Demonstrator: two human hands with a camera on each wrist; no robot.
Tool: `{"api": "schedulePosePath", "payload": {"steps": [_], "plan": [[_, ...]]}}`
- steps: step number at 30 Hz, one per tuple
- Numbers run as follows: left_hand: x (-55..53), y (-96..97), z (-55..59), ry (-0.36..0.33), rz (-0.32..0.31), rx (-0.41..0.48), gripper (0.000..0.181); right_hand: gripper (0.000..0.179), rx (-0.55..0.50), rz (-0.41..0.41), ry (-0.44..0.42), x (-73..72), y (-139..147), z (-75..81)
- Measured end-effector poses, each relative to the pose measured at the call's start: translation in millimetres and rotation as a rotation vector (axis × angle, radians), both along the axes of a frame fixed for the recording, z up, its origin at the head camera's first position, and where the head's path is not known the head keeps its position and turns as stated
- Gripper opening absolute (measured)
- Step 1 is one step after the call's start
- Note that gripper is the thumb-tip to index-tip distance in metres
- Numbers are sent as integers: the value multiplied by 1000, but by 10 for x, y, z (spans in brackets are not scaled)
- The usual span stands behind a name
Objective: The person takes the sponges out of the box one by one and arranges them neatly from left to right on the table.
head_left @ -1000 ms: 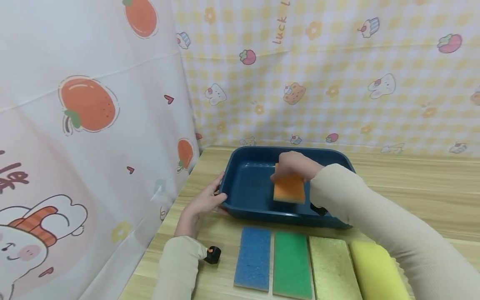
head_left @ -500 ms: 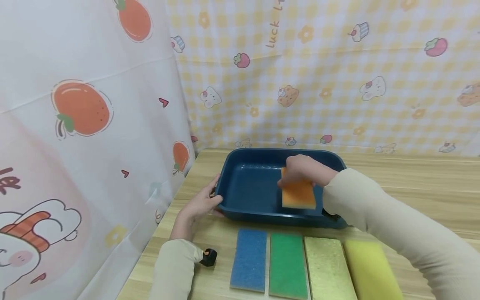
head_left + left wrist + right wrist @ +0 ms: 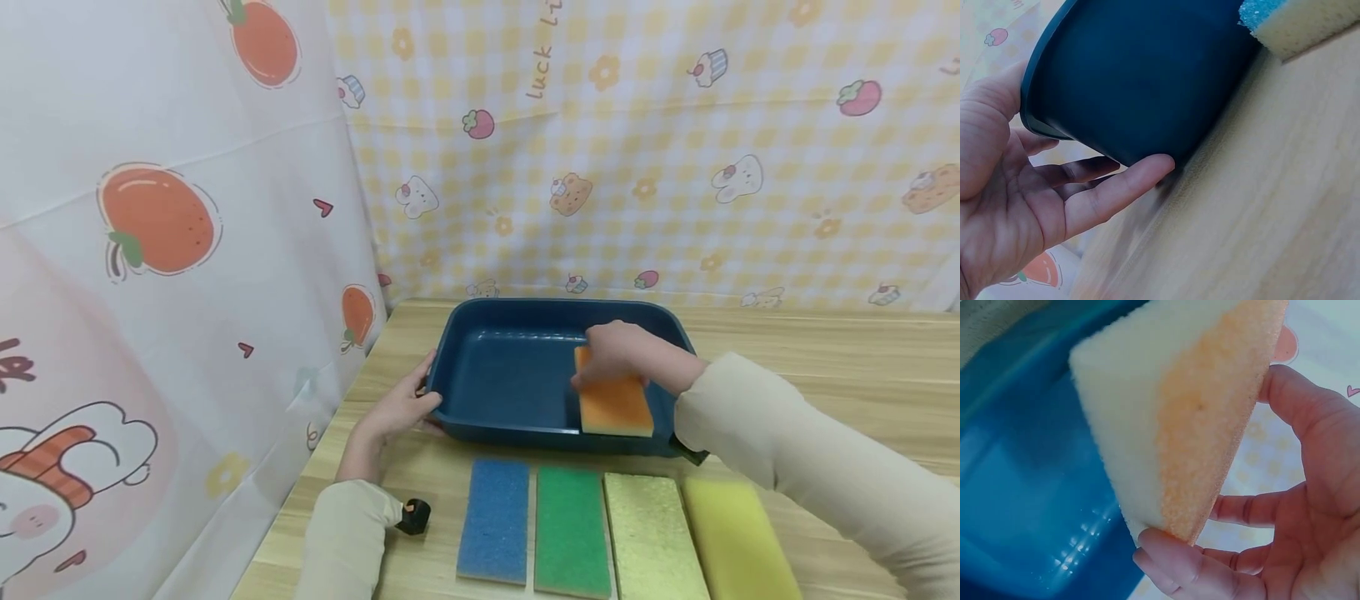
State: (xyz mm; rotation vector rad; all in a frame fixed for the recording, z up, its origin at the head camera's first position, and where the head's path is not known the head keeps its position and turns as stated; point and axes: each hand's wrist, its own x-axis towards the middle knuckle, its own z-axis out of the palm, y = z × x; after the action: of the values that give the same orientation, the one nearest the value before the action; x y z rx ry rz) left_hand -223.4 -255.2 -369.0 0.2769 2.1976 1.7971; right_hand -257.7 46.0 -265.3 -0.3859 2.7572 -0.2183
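Note:
An orange sponge (image 3: 617,408) with a pale side is pinched in my right hand (image 3: 618,354), thumb on one edge and fingers on the other. It is inside the right part of a deep, dark blue rectangular tray (image 3: 487,429), tilted, its lower end near the front wall. In the right wrist view, the sponge (image 3: 1204,419) shows its cream and orange layers. My left hand (image 3: 397,410) holds the tray's left end, thumb at the rim. The left wrist view shows its fingers (image 3: 1119,194) spread along the outer wall of the tray (image 3: 1141,81).
In front of the tray lie a blue sponge (image 3: 493,521), a green sponge (image 3: 572,533), a gold sponge (image 3: 652,537) and a yellow sponge (image 3: 738,537), side by side. Printed curtains (image 3: 510,208) hang behind and at the left of the wooden table (image 3: 825,367).
My right hand has carried the orange sponge rightward and toward the tray's front wall. My left hand keeps its place on the tray. The head view has shifted slightly.

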Motion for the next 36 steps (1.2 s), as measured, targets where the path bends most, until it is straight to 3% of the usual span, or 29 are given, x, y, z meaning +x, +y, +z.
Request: {"api": "schedulePosePath", "payload": {"steps": [12,19,25,32,36], "plan": [[29,12,9,-6,12,-8,75,53,-19,47,17,206,205,18],[12,13,0,-10,5,1,74,66,-21,55,38,317,361,5],[-8,2,-13,6,-9,1,75,62,-23,60,41,393,485,1],[-18,-5,-38,11,-9,-7,74,86,-28,58,37,459,673,-31],[-23,1,-42,11,-8,-10,74,88,-38,56,26,510,776,-56]]}}
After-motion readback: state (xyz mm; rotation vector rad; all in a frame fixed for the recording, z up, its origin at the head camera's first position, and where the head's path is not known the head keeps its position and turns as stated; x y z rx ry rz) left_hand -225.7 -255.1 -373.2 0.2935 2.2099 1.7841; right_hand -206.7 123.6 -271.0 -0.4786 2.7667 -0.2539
